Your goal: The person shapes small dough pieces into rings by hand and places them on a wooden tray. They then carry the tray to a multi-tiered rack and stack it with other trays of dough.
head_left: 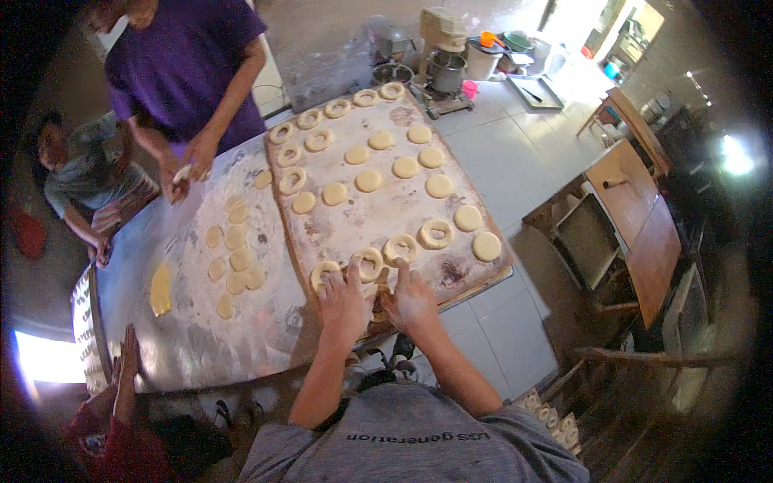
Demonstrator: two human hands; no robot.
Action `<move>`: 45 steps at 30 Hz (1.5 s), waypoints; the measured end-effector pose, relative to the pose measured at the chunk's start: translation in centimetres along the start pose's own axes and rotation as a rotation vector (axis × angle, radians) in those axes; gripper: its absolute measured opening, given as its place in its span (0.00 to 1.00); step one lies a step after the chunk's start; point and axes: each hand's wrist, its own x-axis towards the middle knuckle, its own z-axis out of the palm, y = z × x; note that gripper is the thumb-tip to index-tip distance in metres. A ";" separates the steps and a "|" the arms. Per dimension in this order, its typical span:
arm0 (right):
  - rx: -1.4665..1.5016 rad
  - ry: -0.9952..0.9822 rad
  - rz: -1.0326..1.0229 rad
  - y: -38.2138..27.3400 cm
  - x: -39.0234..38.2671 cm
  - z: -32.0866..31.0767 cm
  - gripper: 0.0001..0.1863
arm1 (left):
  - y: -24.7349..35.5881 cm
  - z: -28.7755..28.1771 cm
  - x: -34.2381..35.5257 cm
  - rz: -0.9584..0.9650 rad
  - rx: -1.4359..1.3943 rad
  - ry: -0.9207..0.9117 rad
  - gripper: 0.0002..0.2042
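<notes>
My left hand [344, 304] is at the near edge of a floured board [354, 225], fingers stretched toward a dough ring [368, 274] and seeming to touch its left side. Close by on the right, my right hand [412, 303] has its fingers extended, a fingertip near the lower rim of another dough ring [411, 259]. No held thing shows in either hand. A dough ring [318, 282] lies beyond my left hand, and one more ring [436, 244] sits to the right. Flat dough discs [486, 246] and more rings cover the board in rows.
A metal table [201, 354] adjoins the board's left side, with dough discs [241, 259] and a yellow piece [161, 290] on it. A person in purple [189, 64] handles dough across from me. Other people stand left. Mixers [445, 68] stand behind; a wooden table [636, 209] is right.
</notes>
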 end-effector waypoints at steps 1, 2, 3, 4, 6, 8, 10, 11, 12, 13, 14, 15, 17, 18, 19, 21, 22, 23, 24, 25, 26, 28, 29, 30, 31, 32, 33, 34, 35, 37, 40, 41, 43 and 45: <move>0.126 -0.023 0.041 0.3 -0.1 -0.7 0.37 | 0.4 -0.5 0.2 0.009 0.010 -0.022 0.37; 0.254 -0.042 0.083 0.7 -0.4 -1.8 0.37 | 0.8 -1.1 0.4 0.020 0.022 -0.045 0.37; 0.384 -0.059 0.109 1.0 -0.3 -2.7 0.36 | 1.1 -1.8 0.7 0.023 0.035 -0.057 0.36; 0.434 0.087 0.170 2.3 -0.3 -3.7 0.32 | 1.3 -2.1 0.9 0.070 0.084 -0.075 0.35; 0.448 0.202 0.369 8.2 0.5 -4.7 0.26 | 2.7 -1.4 3.3 0.278 -0.039 -0.030 0.31; 0.092 0.501 0.349 12.3 1.7 -5.6 0.23 | 5.6 0.9 7.3 0.430 -0.100 -0.028 0.25; -0.219 0.368 0.378 11.7 3.2 -6.8 0.23 | 10.6 3.6 12.2 0.449 -0.086 0.010 0.19; -0.376 0.305 0.385 11.4 4.2 -7.4 0.23 | 12.9 4.5 13.9 0.412 -0.066 0.067 0.18; -0.368 0.286 0.326 12.7 5.2 -7.2 0.24 | 14.1 6.7 15.2 0.474 -0.050 0.116 0.17; -0.363 0.267 0.281 15.8 5.5 -6.4 0.25 | 15.9 9.2 16.1 0.547 -0.036 0.158 0.17; -0.349 0.223 0.208 18.1 5.7 -5.8 0.27 | 17.5 10.8 16.7 0.634 -0.073 0.027 0.17; -0.181 0.193 0.166 18.2 5.9 -6.5 0.24 | 17.6 11.3 17.5 0.672 -0.110 -0.088 0.17; 0.009 0.161 0.148 12.5 6.3 -8.6 0.21 | 15.5 13.6 18.5 0.442 -0.576 -0.136 0.13; 0.030 0.211 0.239 10.4 5.3 -10.3 0.20 | 14.2 11.2 17.8 0.545 -0.669 -0.139 0.12; 0.248 0.295 0.180 7.9 4.2 -11.0 0.21 | 13.1 7.4 16.4 0.662 -0.749 -0.139 0.12; 0.363 0.228 0.066 3.2 4.7 -10.4 0.22 | 6.9 3.7 16.0 0.532 -0.967 0.085 0.14; 0.405 0.119 0.028 0.2 5.9 -8.9 0.23 | 3.3 2.3 15.6 0.466 -1.074 0.198 0.15; 0.453 0.024 0.000 -3.6 7.2 -7.5 0.25 | -1.2 1.2 15.3 0.513 -0.886 0.414 0.16; 0.463 -0.056 -0.112 -5.8 8.9 -5.4 0.23 | -6.2 -1.5 14.7 0.572 -0.693 0.614 0.18; 0.470 -0.134 -0.220 -7.4 11.0 -2.4 0.22 | -11.1 -4.1 13.0 0.425 -0.662 0.501 0.19; 0.452 -0.213 -0.261 -9.9 13.5 1.4 0.22 | -16.5 -4.7 12.5 0.297 -0.768 0.472 0.18; 0.366 -0.348 -0.304 -15.3 16.3 6.0 0.20 | -24.5 -9.3 7.7 0.150 -0.569 0.401 0.17; 0.300 -0.403 -0.330 -18.0 17.2 7.0 0.18 | -26.9 -12.0 5.5 0.060 -0.657 0.378 0.17; 0.200 -0.377 -0.359 -19.3 18.4 8.8 0.18 | -29.8 -13.0 4.2 -0.029 -0.604 0.384 0.16; 0.103 -0.351 -0.383 -20.0 19.9 11.3 0.18 | -32.0 -13.8 3.4 -0.116 -0.550 0.386 0.16; 0.007 -0.331 -0.407 -20.5 20.6 13.2 0.19 | -33.6 -14.5 2.8 -0.167 -0.444 0.281 0.16; -0.095 -0.256 -0.447 -21.1 20.7 14.1 0.19 | -34.9 -15.2 2.1 -0.220 -0.339 0.176 0.16; -0.195 -0.178 -0.483 -21.3 20.8 14.6 0.19 | -35.8 -15.6 1.8 -0.267 -0.231 0.071 0.16; -0.295 -0.097 -0.513 -21.4 20.8 15.0 0.19 | -36.5 -14.5 1.7 -0.244 -0.124 0.212 0.15; -0.131 -0.220 -0.520 -22.8 20.1 13.4 0.20 | -37.7 -10.7 1.1 -0.197 0.077 0.512 0.14; 0.238 -0.452 -0.313 -23.4 18.9 10.9 0.17 | -33.3 -10.4 1.8 -0.220 -0.115 0.752 0.13; 0.422 -0.493 -0.277 -23.2 18.1 10.9 0.17 | -32.4 -8.9 2.0 -0.188 -0.402 0.616 0.14; 0.744 -0.549 -0.239 -23.3 16.5 10.1 0.18 | -30.1 -9.4 2.3 -0.173 -0.725 0.329 0.15; 1.019 -0.541 -0.222 -24.7 14.2 7.3 0.19 | -26.5 -14.5 1.9 -0.182 -0.801 0.032 0.17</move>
